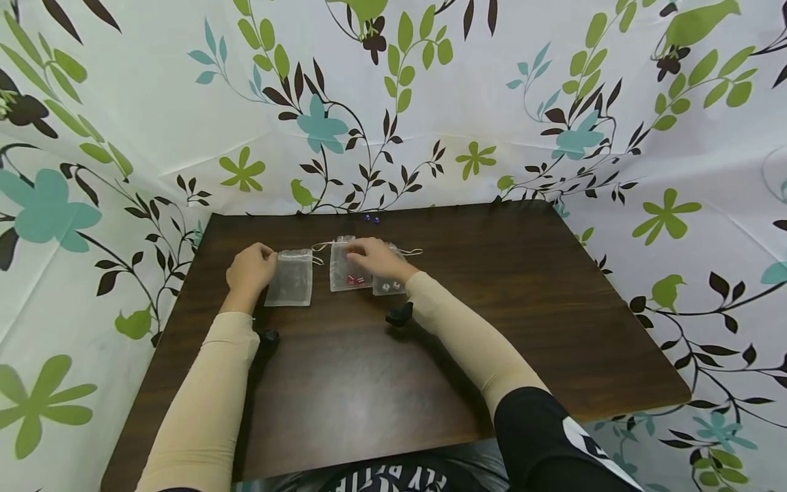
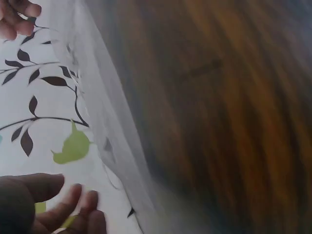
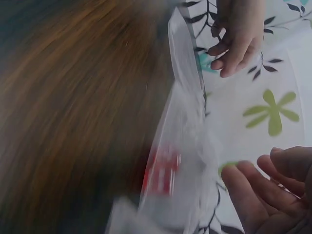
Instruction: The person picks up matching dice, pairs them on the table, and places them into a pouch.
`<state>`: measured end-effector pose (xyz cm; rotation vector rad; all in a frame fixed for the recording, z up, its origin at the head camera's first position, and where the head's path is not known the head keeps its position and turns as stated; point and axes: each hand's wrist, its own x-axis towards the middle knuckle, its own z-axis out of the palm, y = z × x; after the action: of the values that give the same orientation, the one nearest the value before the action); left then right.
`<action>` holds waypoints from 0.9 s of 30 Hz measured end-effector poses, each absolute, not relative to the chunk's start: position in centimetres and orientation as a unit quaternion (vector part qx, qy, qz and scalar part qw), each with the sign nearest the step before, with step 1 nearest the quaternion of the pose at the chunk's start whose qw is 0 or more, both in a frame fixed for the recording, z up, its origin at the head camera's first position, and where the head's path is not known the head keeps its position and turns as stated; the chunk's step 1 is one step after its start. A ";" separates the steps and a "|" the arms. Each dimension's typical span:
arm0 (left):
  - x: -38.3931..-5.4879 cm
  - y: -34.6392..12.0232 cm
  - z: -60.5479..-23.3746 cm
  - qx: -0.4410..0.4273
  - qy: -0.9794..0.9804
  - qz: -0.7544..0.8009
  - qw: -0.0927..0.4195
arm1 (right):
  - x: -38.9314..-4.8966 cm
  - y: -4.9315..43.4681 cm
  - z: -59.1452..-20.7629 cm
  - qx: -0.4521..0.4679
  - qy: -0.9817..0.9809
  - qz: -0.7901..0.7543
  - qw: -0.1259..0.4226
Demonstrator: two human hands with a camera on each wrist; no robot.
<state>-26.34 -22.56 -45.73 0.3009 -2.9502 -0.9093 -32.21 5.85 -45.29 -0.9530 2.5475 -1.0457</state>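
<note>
Three sheer white drawstring pouches lie on the table. My left hand [image 1: 251, 273] is at the upper left corner of the flat left pouch [image 1: 290, 281]; in the left wrist view its thumb and fingers [image 2: 73, 202] stand apart. Red dice [image 1: 355, 280] show through the middle pouch [image 1: 341, 263], also seen in the right wrist view. Over that pouch's upper part hovers my right hand [image 1: 380, 260], fingers loosely bent and holding nothing. Pale dice [image 1: 393, 285] show inside the right pouch [image 1: 382, 290], which the right hand and wrist partly cover.
Two blue dice [image 1: 371, 219] sit near the back edge of the dark wooden table [image 1: 522, 294]. Behind it hangs a leaf-patterned white cloth [image 1: 393, 164]. White drawstrings [image 1: 412, 252] trail from the pouch tops.
</note>
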 end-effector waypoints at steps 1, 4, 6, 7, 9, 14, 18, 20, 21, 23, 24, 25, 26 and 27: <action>-26.4 -22.7 -45.8 0.104 -0.954 -0.283 0.001 | -32.2 5.3 -45.3 -0.326 0.865 -0.361 0.123; -26.5 -23.1 -45.9 0.120 -0.958 -0.254 -0.056 | -32.4 3.2 -45.5 -0.326 0.855 -0.373 0.151; -26.5 -23.4 -46.0 0.128 -0.957 -0.243 -0.090 | -32.4 1.7 -45.4 -0.318 0.850 -0.381 0.176; -26.6 -23.5 -46.0 0.132 -0.956 -0.241 -0.102 | -32.4 0.9 -45.5 -0.309 0.847 -0.389 0.189; -26.6 -23.5 -45.9 0.135 -0.954 -0.237 -0.125 | -32.4 -0.4 -45.6 -0.291 0.845 -0.396 0.210; -26.7 -23.8 -45.5 0.090 -0.950 -0.259 -0.151 | -32.3 -2.3 -45.9 -0.254 0.856 -0.384 0.234; -26.9 -24.3 -45.5 0.070 -0.936 -0.302 -0.167 | -32.4 -3.2 -46.2 -0.242 0.880 -0.345 0.220; -27.1 -24.4 -45.5 0.075 -0.927 -0.320 -0.180 | -32.5 -3.5 -46.3 -0.229 0.887 -0.337 0.215; -27.2 -24.6 -45.6 0.078 -0.922 -0.329 -0.186 | -32.5 -3.6 -46.3 -0.222 0.889 -0.338 0.215; -27.5 -24.8 -45.7 0.085 -0.911 -0.352 -0.198 | -32.5 -3.9 -46.4 -0.212 0.895 -0.331 0.211; -27.6 -25.0 -45.8 0.088 -0.905 -0.364 -0.203 | -32.5 -4.1 -46.4 -0.207 0.898 -0.327 0.210; -27.6 -25.1 -45.9 0.090 -0.899 -0.375 -0.206 | -32.5 -4.2 -46.5 -0.199 0.897 -0.334 0.210; -27.7 -25.3 -45.9 0.092 -0.893 -0.387 -0.210 | -32.4 -4.4 -46.5 -0.194 0.898 -0.336 0.209; -27.7 -25.4 -45.9 0.094 -0.886 -0.400 -0.213 | -32.4 -4.5 -46.6 -0.191 0.898 -0.338 0.206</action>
<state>-27.70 -25.38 -45.92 0.3444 -3.2401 -1.4622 -32.41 -4.50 -46.62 -0.5324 2.5031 -0.9423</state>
